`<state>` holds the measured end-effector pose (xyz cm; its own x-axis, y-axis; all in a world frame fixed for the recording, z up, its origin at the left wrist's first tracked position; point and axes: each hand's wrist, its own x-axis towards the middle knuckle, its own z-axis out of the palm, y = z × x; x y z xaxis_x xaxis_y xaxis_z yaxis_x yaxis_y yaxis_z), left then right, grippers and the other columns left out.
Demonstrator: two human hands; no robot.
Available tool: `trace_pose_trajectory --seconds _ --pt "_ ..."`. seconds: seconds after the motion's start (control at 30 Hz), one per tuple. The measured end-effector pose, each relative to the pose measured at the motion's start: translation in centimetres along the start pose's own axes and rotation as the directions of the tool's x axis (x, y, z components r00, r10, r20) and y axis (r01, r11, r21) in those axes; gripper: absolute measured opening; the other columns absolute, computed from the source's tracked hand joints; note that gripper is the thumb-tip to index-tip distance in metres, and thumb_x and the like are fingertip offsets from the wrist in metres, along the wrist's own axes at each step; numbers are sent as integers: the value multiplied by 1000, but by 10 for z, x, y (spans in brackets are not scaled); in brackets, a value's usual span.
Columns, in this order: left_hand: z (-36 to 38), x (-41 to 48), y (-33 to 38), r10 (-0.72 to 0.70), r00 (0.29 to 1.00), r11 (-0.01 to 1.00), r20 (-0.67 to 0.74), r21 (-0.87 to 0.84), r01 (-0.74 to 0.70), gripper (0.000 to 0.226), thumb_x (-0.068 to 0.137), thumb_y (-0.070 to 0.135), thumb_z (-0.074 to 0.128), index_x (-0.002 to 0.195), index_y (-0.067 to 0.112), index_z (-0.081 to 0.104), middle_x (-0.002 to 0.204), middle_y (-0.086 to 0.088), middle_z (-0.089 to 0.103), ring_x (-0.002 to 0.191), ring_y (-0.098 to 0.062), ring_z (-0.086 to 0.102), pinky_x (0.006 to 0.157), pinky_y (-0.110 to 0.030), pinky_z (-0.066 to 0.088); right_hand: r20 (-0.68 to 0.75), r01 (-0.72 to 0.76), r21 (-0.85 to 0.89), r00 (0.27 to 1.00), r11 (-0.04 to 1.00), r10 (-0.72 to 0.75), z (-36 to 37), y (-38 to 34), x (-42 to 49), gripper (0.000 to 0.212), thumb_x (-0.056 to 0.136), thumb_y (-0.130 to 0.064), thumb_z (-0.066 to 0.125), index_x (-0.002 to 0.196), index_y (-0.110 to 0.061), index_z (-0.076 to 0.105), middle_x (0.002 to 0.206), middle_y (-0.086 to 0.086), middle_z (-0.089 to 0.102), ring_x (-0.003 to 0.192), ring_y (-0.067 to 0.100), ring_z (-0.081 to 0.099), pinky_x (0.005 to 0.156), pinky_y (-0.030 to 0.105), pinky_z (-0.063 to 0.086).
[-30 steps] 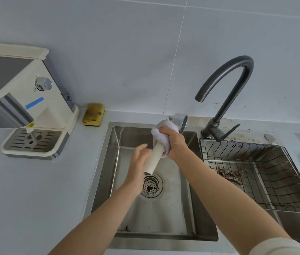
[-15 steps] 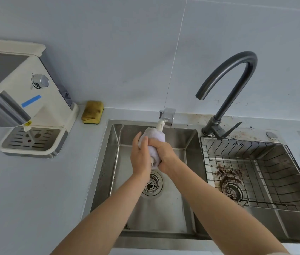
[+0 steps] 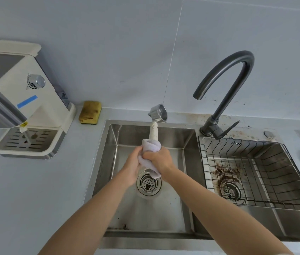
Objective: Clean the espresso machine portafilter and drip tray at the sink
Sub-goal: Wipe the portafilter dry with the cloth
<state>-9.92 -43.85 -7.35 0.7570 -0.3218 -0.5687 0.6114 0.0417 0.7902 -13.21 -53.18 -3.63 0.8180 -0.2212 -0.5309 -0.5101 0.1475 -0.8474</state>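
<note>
Over the left sink basin point(image 3: 187, 162) I hold the portafilter point(image 3: 156, 116) upright, its metal basket head at the top and its cream handle pointing down. A white cloth point(image 3: 151, 147) is wrapped round the lower handle. My right hand point(image 3: 157, 158) grips the cloth and the handle inside it. My left hand point(image 3: 131, 167) presses against the cloth from the left, its fingers curled on it. The drip tray point(image 3: 27, 142) with its slotted metal grate sits in the cream espresso machine point(image 3: 16, 92) on the counter at the left.
A dark gooseneck faucet point(image 3: 226, 89) stands behind the sinks, spout dry. The right basin holds a wire rack point(image 3: 255, 172) with coffee grounds around its drain. A dirty yellow sponge point(image 3: 90, 112) lies on the counter by the wall. The strainer drain point(image 3: 148, 183) is below my hands.
The cloth and my right hand slid down the handle from the basket end toward its lower end. My left hand closed in against the cloth. The basket head turned to face the camera more.
</note>
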Motion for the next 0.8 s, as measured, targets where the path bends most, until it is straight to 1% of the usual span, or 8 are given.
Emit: trace_pose_trajectory --seconds 0.13,0.23,0.33,0.43,0.53,0.63,0.7,0.8 --pt "-14 7 18 -88 996 996 16 28 87 36 87 47 50 92 17 69 91 -2 69 84 -15 64 79 -30 47 -3 15 -170 1000 985 -16 -1 9 7 36 68 -12 63 103 -21 66 84 6 65 69 19 59 55 28 46" --pt "-8 9 32 -150 988 984 35 98 146 38 85 43 59 98 8 66 92 -7 69 88 -20 65 88 -34 49 35 -2 -385 999 923 16 7 15 10 42 69 -22 62 109 -9 59 105 8 65 87 19 60 64 28 49" --pt "1 10 37 -173 984 968 -42 179 178 22 85 28 64 82 6 61 78 -8 65 69 -19 62 80 -33 51 17 -37 -579 998 815 57 7 17 9 48 72 -26 63 113 -8 45 109 8 59 94 21 58 68 27 46" --pt "3 14 32 -190 976 970 -108 130 203 15 88 12 60 77 4 54 74 -11 62 56 -16 60 65 -30 52 59 1 -708 997 706 58 7 19 2 53 73 -23 64 115 -9 35 107 6 56 104 25 57 85 34 49" --pt "4 18 28 -199 967 974 -156 77 213 16 89 15 60 78 5 54 70 -9 60 58 -18 58 71 -33 52 155 98 -674 988 732 11 6 18 -3 78 73 -28 72 132 -14 23 121 6 51 115 25 53 96 36 44" --pt "3 18 33 -172 968 975 -185 110 195 23 90 19 58 71 9 51 42 1 57 37 -10 55 42 -19 46 263 221 -622 962 751 -65 1 19 -5 110 68 -30 79 145 -31 0 140 7 34 123 23 44 99 32 39" --pt "2 19 36 -165 972 978 -168 103 184 25 90 19 58 70 9 49 31 5 51 29 -7 51 36 -16 41 314 291 -615 943 733 -110 -3 20 -6 108 68 -29 79 143 -40 1 137 7 34 112 17 44 87 25 41" --pt "2 20 40 -142 979 985 -145 75 154 23 89 18 60 71 6 51 53 -4 58 49 -15 57 51 -26 47 311 352 -577 929 737 -200 -8 21 -3 89 73 -26 74 142 -39 19 132 7 42 113 16 45 87 23 40"
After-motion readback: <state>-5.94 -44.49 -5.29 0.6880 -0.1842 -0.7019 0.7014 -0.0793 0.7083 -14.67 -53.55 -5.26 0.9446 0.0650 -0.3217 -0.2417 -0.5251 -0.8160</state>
